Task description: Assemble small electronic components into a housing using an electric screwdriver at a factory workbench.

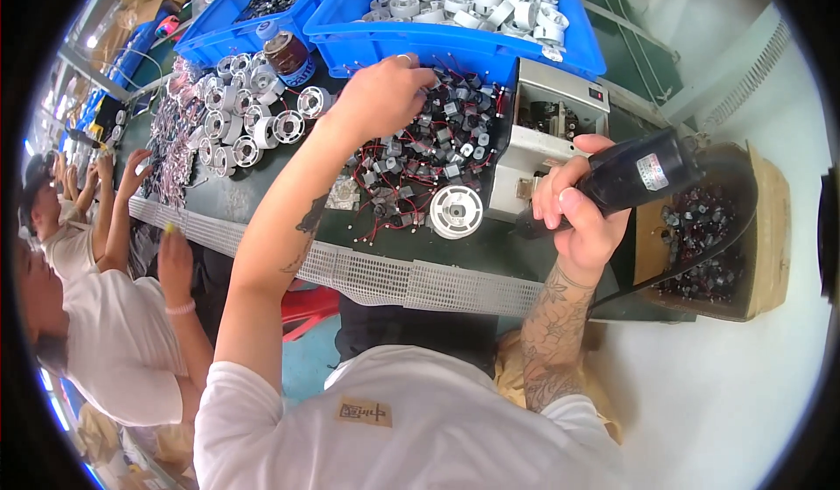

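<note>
My right hand (577, 206) is wrapped round a black electric screwdriver (634, 175), its tip pointing left over the table edge. Over the far side of a pile of small motors with red and black wires (420, 153), my left hand (385, 96) has its fingers curled in. Whatever its fingertips hold, if anything, is hidden. A white round plastic housing (456, 212) lies on the table between my arms, just left of the screwdriver's tip.
Blue bins (402, 39) of white rings and dark parts stand behind. White housings (249, 114), a drink bottle (284, 52) and bundled wires (175, 131) lie left. A metal screw feeder (551, 149) and a cardboard box (766, 227) are right. Co-workers (122, 341) sit left.
</note>
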`<state>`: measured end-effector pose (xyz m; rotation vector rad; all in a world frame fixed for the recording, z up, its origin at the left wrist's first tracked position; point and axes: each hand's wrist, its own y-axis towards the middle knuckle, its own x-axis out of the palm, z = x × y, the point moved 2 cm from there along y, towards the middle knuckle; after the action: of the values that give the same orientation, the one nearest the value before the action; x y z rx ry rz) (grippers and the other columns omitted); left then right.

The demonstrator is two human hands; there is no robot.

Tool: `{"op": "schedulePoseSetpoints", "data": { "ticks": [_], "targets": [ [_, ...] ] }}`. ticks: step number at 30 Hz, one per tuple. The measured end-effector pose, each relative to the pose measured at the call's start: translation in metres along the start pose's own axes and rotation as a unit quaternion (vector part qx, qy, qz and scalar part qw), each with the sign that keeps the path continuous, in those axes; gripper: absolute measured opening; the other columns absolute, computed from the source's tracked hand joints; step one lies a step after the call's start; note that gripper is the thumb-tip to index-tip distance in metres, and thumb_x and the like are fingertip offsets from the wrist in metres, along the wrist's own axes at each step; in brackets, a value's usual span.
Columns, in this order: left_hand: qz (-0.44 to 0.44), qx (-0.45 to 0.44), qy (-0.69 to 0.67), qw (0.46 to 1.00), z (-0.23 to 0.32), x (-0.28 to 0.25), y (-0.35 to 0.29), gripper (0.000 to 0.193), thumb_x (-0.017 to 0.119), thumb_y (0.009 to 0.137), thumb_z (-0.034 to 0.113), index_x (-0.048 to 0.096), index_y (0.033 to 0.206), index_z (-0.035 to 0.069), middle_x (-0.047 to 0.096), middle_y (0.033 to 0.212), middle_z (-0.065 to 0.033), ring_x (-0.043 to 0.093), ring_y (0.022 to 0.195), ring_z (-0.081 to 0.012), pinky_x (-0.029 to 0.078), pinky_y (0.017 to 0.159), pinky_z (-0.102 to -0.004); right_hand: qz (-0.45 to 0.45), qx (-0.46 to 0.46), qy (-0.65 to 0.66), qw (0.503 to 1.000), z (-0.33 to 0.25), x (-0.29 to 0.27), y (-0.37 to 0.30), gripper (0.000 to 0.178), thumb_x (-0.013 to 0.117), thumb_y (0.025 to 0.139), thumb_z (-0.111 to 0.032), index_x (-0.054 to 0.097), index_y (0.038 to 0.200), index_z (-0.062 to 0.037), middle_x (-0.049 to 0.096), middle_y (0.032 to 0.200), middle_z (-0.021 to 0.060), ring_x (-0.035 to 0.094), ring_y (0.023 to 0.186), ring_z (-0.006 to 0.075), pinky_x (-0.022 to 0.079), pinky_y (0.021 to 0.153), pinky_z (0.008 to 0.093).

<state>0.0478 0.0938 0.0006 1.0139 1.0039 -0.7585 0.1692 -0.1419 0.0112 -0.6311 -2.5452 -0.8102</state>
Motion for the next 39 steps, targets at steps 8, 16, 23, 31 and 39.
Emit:
{"op": "schedulePoseSetpoints", "data": {
  "ticks": [8,16,23,31,39],
  "targets": [
    [-0.06,0.018,0.035,0.997,-0.01,0.007,0.009,0.017,0.057,0.081,0.008,0.067,0.095,0.008,0.059,0.1,-0.014,0.061,0.091,-0.0346,0.051,0.075,-0.0447,-0.011,0.006,0.007,1.0,0.002,-0.001,0.0,0.052,0.061,0.075,0.002,0.043,0.124,0.0065,0.055,0.068,0.0092,0.049,0.051,0.0146,0.044,0.05,0.0318],
    [0.173,-0.104,-0.298,0.933,-0.021,-0.026,-0.019,0.012,0.066,0.086,0.01,0.068,0.095,0.002,0.069,0.09,-0.0088,0.065,0.078,-0.0173,0.052,0.069,-0.0279,-0.049,-0.014,-0.058,0.997,-0.003,0.004,-0.004,0.052,0.059,0.082,-0.011,0.038,0.128,0.0028,0.046,0.064,0.0045,0.045,0.048,0.0139,0.04,0.047,0.0308],
    [0.122,-0.157,-0.538,0.819,0.028,-0.038,-0.049,0.014,0.06,0.091,0.006,0.062,0.101,-0.003,0.07,0.089,-0.009,0.067,0.079,-0.0136,0.052,0.066,-0.0237,-0.027,-0.001,0.017,0.999,-0.001,0.003,0.003,0.054,0.064,0.077,-0.002,0.041,0.125,0.0057,0.052,0.065,0.0085,0.049,0.05,0.0161,0.044,0.051,0.0335],
    [-0.036,-0.117,-0.563,0.818,0.086,-0.006,-0.074,0.012,0.058,0.091,0.001,0.063,0.102,-0.004,0.068,0.092,-0.0084,0.067,0.085,-0.0143,0.052,0.069,-0.024,-0.042,-0.071,-0.018,0.996,-0.015,0.004,-0.002,0.053,0.058,0.073,0.003,0.042,0.124,0.005,0.053,0.067,0.0092,0.047,0.047,0.0156,0.042,0.047,0.0323],
    [-0.003,-0.106,-0.501,0.859,0.087,0.002,-0.081,0.016,0.061,0.089,0.0,0.064,0.104,-0.001,0.066,0.098,-0.0102,0.065,0.091,-0.0141,0.051,0.076,-0.0254,0.001,-0.114,-0.069,0.991,-0.029,0.007,-0.002,0.055,0.058,0.073,0.002,0.04,0.124,0.0071,0.052,0.065,0.0088,0.047,0.047,0.016,0.043,0.047,0.0327]
  ]
}}
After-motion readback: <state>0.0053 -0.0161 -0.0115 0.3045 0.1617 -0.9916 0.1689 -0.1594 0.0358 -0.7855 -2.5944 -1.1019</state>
